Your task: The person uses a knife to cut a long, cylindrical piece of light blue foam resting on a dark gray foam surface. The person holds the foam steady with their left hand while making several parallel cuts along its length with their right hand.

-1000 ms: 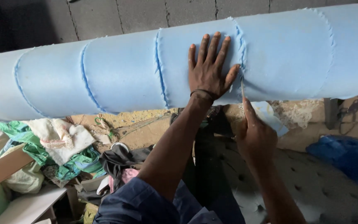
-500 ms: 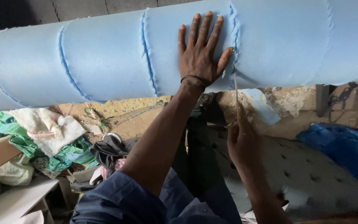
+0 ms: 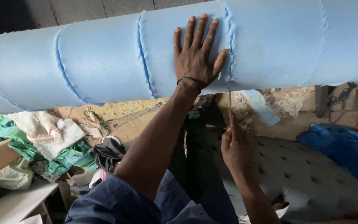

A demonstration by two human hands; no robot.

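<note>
A long light-blue foam roll (image 3: pixel 104 62), wound in spiral seams, lies across the top of the view. My left hand (image 3: pixel 196 54) is pressed flat on it with fingers spread, just left of a ragged seam. Below the roll, my right hand (image 3: pixel 236 147) pinches a thin thread (image 3: pixel 230 99) that runs straight up to that seam. A thin dark band circles my left wrist. My dark blue sleeve shows at the bottom.
A heap of green, white and dark cloth scraps (image 3: pixel 42 141) lies at lower left beside pale boards. A grey tufted cushion (image 3: pixel 311 178) sits at lower right, with blue fabric (image 3: pixel 344 149) beyond it. A blue foam offcut (image 3: pixel 262 108) lies on the dusty floor.
My right hand has drawn down and away from the roll, pulling the thread taut. My left hand stays flat on the foam; the view has shifted slightly.
</note>
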